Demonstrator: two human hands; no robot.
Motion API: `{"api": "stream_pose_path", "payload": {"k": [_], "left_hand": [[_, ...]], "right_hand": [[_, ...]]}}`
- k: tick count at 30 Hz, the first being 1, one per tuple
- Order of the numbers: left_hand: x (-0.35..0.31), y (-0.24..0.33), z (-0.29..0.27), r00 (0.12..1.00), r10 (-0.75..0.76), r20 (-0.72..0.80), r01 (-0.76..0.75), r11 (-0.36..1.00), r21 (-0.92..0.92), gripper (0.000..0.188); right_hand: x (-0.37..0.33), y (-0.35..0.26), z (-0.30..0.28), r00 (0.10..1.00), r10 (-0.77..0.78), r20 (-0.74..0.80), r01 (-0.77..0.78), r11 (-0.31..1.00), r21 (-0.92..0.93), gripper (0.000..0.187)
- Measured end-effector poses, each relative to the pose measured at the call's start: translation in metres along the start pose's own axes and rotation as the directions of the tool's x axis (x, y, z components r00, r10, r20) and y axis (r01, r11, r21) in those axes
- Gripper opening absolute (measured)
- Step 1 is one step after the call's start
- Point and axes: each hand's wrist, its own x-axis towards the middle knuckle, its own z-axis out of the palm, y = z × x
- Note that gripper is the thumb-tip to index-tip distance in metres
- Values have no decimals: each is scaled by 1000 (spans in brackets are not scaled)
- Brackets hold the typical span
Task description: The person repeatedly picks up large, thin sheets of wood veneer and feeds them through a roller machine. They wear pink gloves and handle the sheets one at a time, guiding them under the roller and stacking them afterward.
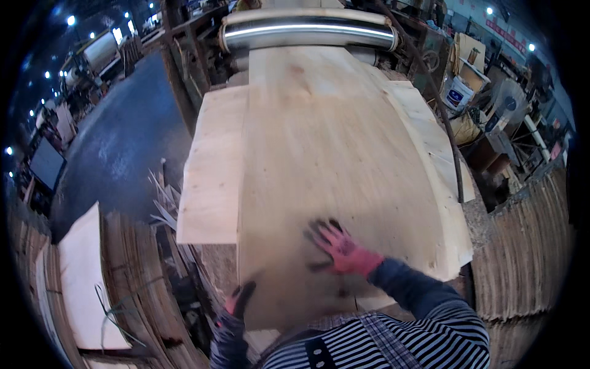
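While the right hand (345, 251) spreads its fingers over the wood sheet (332, 166), the left hand (237, 301) is beside that sheet's left edge, its grip too blurred to tell.

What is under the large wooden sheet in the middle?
Under the large wooden sheet, a paler sheet juts out at left, with a speckled surface lower down. Paler wood shows at right. Anything beneath the middle is covered.
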Motion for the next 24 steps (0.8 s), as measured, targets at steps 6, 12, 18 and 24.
{"api": "stream_pose_path", "payload": {"k": [6,12,18,24], "left_hand": [[-20,55,60,788,314,530,-465,867,177,30],[-88,51,130,584,411,700,-631,772,73,36],[-78,13,52,614,460,642,-618,785,29,42],[-69,18,24,717,697,-16,-662,689,295,43]], "right_hand": [[-180,-55,45,962,211,174,-201,977,-78,78],[-186,-118,-7,593,777,-211,-100,332,938,45],[-223,-116,-41,829,285,-481,-347,937,-44,51],[-155,-108,-47,867,481,-131,-496,858,-137,59]]}}
